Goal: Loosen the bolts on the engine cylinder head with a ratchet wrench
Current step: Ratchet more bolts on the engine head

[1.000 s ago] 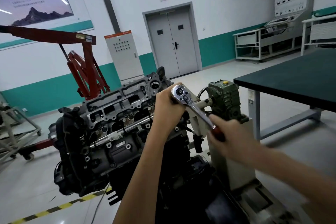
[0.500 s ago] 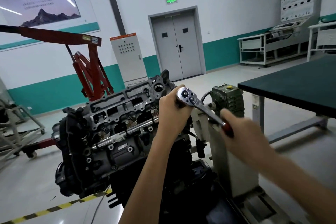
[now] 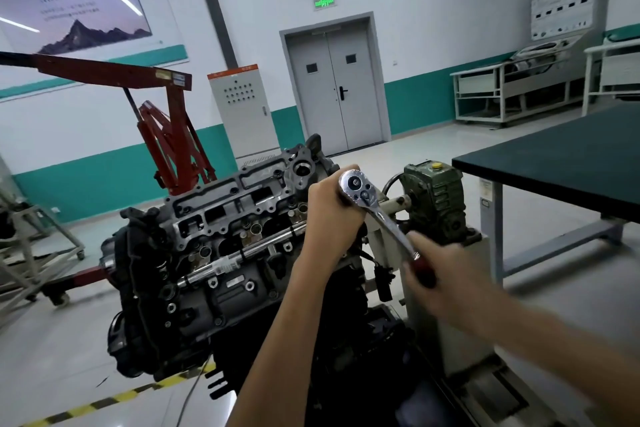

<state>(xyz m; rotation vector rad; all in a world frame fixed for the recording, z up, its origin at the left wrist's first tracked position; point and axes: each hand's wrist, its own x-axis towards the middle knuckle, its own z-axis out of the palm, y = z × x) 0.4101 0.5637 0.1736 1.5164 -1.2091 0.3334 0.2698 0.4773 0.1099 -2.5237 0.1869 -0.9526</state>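
The left hand (image 3: 329,215) hides whatever sits under the wrench's head, so the fastener there cannot be seen. The right hand (image 3: 446,277) is smeared by blur and covers the end of the handle. The lower part of the engine (image 3: 221,236) sinks into dark shadow with little detail.

There is one wrench (image 3: 384,218), one engine and two hands, both on the wrench. The wrench is at the engine's right end, above its top edge. Its long axis slants from the round chrome head at the upper left down to the dark red grip at the lower right, away from the engine.

The left hand's fingers curl tight round the neck just beneath the wrench's head. The right hand looks wrapped round the red grip, though blur hides its individual fingers.

Just right of the engine stands one green gearbox (image 3: 436,198), and further right one dark-topped table (image 3: 561,166). Behind the engine to the left is one red hoist (image 3: 173,135), and behind it a grey cabinet (image 3: 242,107) and a double door (image 3: 334,87).
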